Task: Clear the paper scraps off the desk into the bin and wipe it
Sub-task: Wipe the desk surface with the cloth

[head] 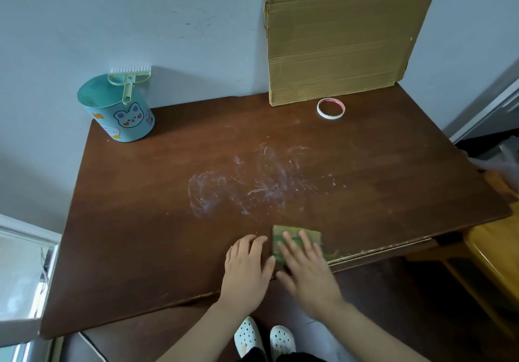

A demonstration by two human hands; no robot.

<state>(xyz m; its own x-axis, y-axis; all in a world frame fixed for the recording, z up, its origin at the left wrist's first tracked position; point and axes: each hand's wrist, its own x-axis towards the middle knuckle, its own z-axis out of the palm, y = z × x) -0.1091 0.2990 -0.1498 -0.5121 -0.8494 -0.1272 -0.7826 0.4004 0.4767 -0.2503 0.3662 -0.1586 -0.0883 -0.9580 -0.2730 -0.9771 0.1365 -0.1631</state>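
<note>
The wiping step looks to be in hand; no paper scraps show on the desk [140, 221], so the clearing half seems done. The right hand [306, 272] lies flat on a green scouring pad [295, 232], fingers straight and spread, pressing it down rather than curling round it; the pad sits at the desk's near edge under those fingers. The left hand [247, 269] rests just beside it on the bare wood, palm down, holding nothing. Ahead of the pressing hand, and a little to its left, spreads a patch of whitish smears [252, 182] (dried residue or scratches, I cannot tell which). Well beyond, far to the left, stands the teal bin [123, 117] with a small brush [129, 81] in it. The next move likely calls for pushing the pad forward onto the smears with firm, even pressure; the left hand could brace the desk.
</note>
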